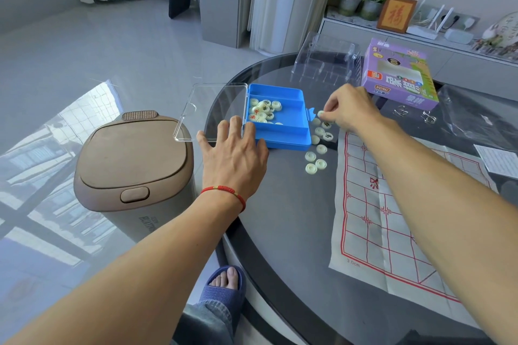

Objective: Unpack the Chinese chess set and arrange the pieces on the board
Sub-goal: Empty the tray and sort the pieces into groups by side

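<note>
Chess pieces, pale round discs, lie in a loose column on the dark round counter, between the blue box and the top left corner of the paper board; some show a character, others lie blank side up. More pieces sit piled in the left compartment of the blue box; the other compartments hold nothing visible. Clear hinged lid lies open flat to the left, overhanging the counter edge. Left hand, fingers spread and straight, rests palm down at the near left corner of the box, fingertips on the lid and box rim; red cord bracelet on the wrist. Right hand is curled, thumb and fingertips pinching one piece just right of the box, at the top of the column; possibly a second piece under the fingers, view unclear. Board is spread flat, red grid, under the right forearm. Behind: clear plastic tray and purple carton, side by side. Beige lidded bin stands on the floor, left of the counter.
</note>
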Tool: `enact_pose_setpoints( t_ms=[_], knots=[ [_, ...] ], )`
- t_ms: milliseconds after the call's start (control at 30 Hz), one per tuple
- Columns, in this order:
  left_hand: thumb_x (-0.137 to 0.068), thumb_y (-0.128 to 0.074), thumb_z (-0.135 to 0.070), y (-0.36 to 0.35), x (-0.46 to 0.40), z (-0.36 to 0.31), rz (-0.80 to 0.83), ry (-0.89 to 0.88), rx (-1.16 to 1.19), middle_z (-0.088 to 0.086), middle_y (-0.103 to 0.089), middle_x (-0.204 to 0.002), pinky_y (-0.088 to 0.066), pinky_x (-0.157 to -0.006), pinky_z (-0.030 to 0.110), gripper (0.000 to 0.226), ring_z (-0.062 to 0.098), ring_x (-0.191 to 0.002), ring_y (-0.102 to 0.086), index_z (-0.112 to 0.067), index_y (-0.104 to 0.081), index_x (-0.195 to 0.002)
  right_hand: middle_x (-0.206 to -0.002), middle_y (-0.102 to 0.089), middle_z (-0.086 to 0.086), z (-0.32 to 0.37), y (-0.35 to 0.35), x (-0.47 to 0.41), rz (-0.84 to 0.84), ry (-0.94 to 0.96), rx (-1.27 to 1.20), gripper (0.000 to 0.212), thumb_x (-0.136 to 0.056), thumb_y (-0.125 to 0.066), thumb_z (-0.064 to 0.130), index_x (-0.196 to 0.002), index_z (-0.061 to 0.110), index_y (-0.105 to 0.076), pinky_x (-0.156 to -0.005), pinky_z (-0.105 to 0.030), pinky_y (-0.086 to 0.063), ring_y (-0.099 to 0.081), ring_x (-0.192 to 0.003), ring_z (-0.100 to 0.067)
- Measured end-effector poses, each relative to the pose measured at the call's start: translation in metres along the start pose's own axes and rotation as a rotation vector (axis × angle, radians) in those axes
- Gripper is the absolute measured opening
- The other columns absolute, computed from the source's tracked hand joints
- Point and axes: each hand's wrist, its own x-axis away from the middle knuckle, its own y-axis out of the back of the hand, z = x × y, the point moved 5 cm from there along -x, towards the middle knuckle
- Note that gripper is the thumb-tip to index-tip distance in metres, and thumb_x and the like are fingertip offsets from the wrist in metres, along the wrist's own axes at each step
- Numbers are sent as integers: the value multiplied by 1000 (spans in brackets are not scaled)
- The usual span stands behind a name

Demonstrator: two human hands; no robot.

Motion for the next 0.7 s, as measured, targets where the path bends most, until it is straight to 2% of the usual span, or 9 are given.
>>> enact_pose_setpoints(
  t_ms=[100,233,467,567,633,700],
  knots=[
    [-102,-32,-43,0,0,0,7,-3,2,2,-44,-137,-29,-108,67,35,25,-129,-41,-20,-49,-122,-95,-73,-7,-2,-2,0,-4,-11,-14,17,-89,-79,30,-95,14,-78,-79,-40,-59,-68,-90,-25],
    [-103,-31,-43,0,0,1,11,-3,-3,2,-44,-138,-29,-108,67,36,25,-130,-41,-20,-49,-124,-96,-74,-2,-1,-4,-2,85,-1,-25,16,-87,-81,30,-97,19,-79,-87,-44,-60,-68,-92,-21],
    [-102,-31,-44,0,0,1,10,-4,-4,2,-43,-138,-30,-108,66,36,25,-130,-41,-20,-49,-123,-95,-74,0,1,-4,-3,87,56,-46,17,-84,-83,25,-100,19,-79,-88,-42,-60,-68,-90,-17],
    [-102,-32,-43,0,0,0,7,-4,-7,2,-44,-136,-30,-107,66,35,25,-129,-41,-19,-49,-121,-102,-74,0,2,-2,-5,164,55,-40,20,-86,-82,22,-105,19,-78,-87,-36,-57,-68,-94,-17],
    [-103,-31,-43,0,0,0,6,-4,-9,2,-44,-136,-30,-107,66,35,25,-129,-41,-19,-49,-122,-104,-75,-1,8,6,-6,91,75,-48,17,-88,-78,16,-104,20,-78,-87,-35,-55,-68,-99,-18],
    [-103,-32,-43,0,0,0,2,-2,-8,3,-44,-136,-30,-107,66,36,25,-129,-41,-19,-49,-122,-101,-76,1,27,17,-3,-69,187,-79,15,-90,-71,13,-101,21,-79,-93,-38,-55,-67,-101,-19]
  ],
)
